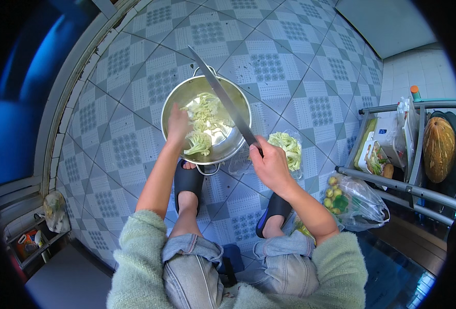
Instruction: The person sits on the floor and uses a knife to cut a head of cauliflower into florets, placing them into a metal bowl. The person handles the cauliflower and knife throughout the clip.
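A two-handled stainless steel pot (178, 92) stands on the floor between and ahead of my feet. Pale cauliflower florets (208, 110) lie inside it, with one larger floret (198, 143) near its front wall. My left hand (178, 124) is motion-blurred over the pot's left side; whether its fingers hold anything is unclear. In my right hand (269, 164) is the handle of a long-bladed knife (225, 96). Its blade slants across above the pot, the tip beyond the far rim. Right of the pot, partly behind my right hand, more cauliflower (288, 148) rests on clear plastic.
A metal rack (398, 187) on the right holds a pumpkin (439, 150) and a white container (372, 156). Beside it sits a plastic bag (361, 204) with small round green fruit (332, 195). Black slippers (187, 185) cover my feet on the patterned tiles (266, 67).
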Action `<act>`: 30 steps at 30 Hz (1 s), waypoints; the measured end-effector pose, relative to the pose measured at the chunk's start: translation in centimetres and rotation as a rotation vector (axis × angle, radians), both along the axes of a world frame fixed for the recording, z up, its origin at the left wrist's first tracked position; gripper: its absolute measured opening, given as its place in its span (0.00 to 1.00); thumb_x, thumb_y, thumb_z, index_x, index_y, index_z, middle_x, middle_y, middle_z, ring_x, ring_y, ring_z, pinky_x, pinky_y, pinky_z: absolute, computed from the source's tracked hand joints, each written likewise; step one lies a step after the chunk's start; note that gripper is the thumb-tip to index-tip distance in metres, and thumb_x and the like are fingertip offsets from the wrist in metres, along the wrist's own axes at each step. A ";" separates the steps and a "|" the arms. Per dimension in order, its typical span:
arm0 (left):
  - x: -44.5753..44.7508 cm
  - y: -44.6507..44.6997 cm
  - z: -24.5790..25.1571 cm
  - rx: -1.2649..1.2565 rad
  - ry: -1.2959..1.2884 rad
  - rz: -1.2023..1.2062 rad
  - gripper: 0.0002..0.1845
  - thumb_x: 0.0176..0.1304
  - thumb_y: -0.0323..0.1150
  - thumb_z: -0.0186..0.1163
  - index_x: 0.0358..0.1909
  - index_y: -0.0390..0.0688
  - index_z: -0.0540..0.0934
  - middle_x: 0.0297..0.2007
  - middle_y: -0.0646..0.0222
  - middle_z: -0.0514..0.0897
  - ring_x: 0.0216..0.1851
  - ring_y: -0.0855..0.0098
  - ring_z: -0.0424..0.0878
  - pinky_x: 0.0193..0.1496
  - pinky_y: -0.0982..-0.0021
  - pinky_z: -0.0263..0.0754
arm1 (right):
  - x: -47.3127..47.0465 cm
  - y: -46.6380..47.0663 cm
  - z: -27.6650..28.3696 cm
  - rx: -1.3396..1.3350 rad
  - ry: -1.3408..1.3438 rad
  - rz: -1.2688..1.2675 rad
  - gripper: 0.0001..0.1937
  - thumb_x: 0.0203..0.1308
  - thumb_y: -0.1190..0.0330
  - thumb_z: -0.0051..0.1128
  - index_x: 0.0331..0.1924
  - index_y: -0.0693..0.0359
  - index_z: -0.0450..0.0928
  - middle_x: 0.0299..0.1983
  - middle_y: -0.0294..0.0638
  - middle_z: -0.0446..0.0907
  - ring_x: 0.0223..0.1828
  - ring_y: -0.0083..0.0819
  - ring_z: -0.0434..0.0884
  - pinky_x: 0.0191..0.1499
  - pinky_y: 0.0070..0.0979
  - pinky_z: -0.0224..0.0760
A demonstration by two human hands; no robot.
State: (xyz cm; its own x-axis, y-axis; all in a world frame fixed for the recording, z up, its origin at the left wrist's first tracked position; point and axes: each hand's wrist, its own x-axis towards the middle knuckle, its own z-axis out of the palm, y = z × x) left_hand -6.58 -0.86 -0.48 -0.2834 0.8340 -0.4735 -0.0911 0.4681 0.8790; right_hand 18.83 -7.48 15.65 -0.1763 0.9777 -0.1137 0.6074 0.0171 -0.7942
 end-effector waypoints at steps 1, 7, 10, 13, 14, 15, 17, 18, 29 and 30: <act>-0.9 -0.6 -0.8 0.020 0.117 -0.105 0.32 0.65 0.26 0.58 0.72 0.33 0.64 0.59 0.48 0.77 0.56 0.59 0.78 0.58 0.65 0.75 | 0.2 -0.1 -0.1 -0.003 0.014 -0.018 0.13 0.68 0.68 0.52 0.51 0.65 0.78 0.27 0.57 0.82 0.31 0.58 0.82 0.34 0.47 0.73; -2.4 -5.9 -2.8 0.000 0.695 -0.680 0.49 0.46 0.24 0.70 0.74 0.33 0.60 0.63 0.37 0.71 0.63 0.42 0.74 0.67 0.59 0.70 | 1.1 -0.5 -1.0 -0.052 0.023 -0.048 0.13 0.68 0.68 0.52 0.52 0.66 0.78 0.27 0.56 0.82 0.30 0.56 0.83 0.33 0.45 0.73; -0.1 -7.0 -2.9 -0.012 0.878 -0.710 0.54 0.44 0.25 0.73 0.76 0.36 0.56 0.65 0.35 0.67 0.62 0.38 0.73 0.66 0.55 0.71 | 1.4 -0.7 -1.5 -0.069 0.008 -0.049 0.14 0.68 0.68 0.53 0.52 0.67 0.78 0.26 0.55 0.81 0.29 0.54 0.83 0.33 0.42 0.73; 0.4 -6.7 -3.2 -0.045 0.844 -0.746 0.55 0.46 0.27 0.75 0.76 0.39 0.54 0.68 0.35 0.63 0.62 0.35 0.72 0.65 0.53 0.71 | 2.0 -1.1 -2.1 -0.099 0.066 -0.082 0.15 0.68 0.68 0.54 0.52 0.68 0.78 0.26 0.55 0.81 0.27 0.50 0.83 0.32 0.39 0.73; 0.2 -6.3 -3.3 -0.055 0.790 -0.764 0.54 0.48 0.27 0.75 0.76 0.38 0.55 0.67 0.36 0.64 0.62 0.36 0.73 0.65 0.53 0.71 | 2.2 -1.3 -2.4 -0.081 0.074 -0.085 0.15 0.68 0.68 0.55 0.52 0.68 0.78 0.26 0.54 0.82 0.27 0.47 0.83 0.32 0.38 0.73; -0.3 -6.0 -3.2 -0.039 0.715 -0.817 0.52 0.50 0.28 0.75 0.75 0.37 0.56 0.65 0.37 0.67 0.61 0.39 0.74 0.64 0.54 0.72 | 2.4 -1.4 -2.7 -0.049 0.089 -0.093 0.14 0.68 0.68 0.55 0.52 0.69 0.78 0.26 0.53 0.82 0.26 0.44 0.84 0.32 0.37 0.73; -1.4 -5.1 -2.4 -0.066 0.497 -0.687 0.47 0.55 0.28 0.73 0.73 0.35 0.57 0.61 0.41 0.72 0.58 0.45 0.77 0.62 0.56 0.74 | 3.1 -1.8 -3.2 -0.064 0.152 -0.134 0.14 0.68 0.68 0.56 0.51 0.69 0.78 0.26 0.51 0.82 0.25 0.38 0.83 0.31 0.35 0.73; -1.5 -4.8 -1.6 -0.106 0.342 -0.650 0.44 0.57 0.29 0.72 0.72 0.34 0.58 0.58 0.44 0.74 0.56 0.49 0.78 0.60 0.57 0.75 | 3.5 -1.9 -3.4 -0.109 0.199 -0.163 0.13 0.68 0.68 0.56 0.50 0.70 0.78 0.25 0.49 0.81 0.25 0.35 0.82 0.31 0.34 0.73; 8.5 -3.4 11.8 0.003 -1.101 -0.462 0.29 0.75 0.48 0.56 0.66 0.34 0.68 0.52 0.61 0.79 0.47 0.68 0.79 0.55 0.64 0.77 | 5.4 -2.0 -2.0 -0.066 0.550 -0.382 0.10 0.72 0.66 0.58 0.47 0.65 0.79 0.29 0.34 0.81 0.24 0.15 0.76 0.25 0.17 0.71; 9.4 -3.2 12.1 0.021 -1.064 -0.497 0.30 0.76 0.50 0.53 0.66 0.36 0.68 0.54 0.61 0.80 0.48 0.69 0.80 0.57 0.62 0.77 | 5.5 -2.2 -1.9 -0.008 0.528 -0.380 0.10 0.72 0.67 0.58 0.47 0.66 0.79 0.29 0.34 0.81 0.25 0.15 0.76 0.26 0.17 0.71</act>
State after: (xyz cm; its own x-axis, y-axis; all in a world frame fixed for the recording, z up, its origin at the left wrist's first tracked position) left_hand 2.78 -4.08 11.58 0.6057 0.7518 -0.2604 -0.5959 0.6456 0.4777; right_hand 24.31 -9.70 13.79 0.1476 0.9824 -0.1143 0.0983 -0.1295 -0.9867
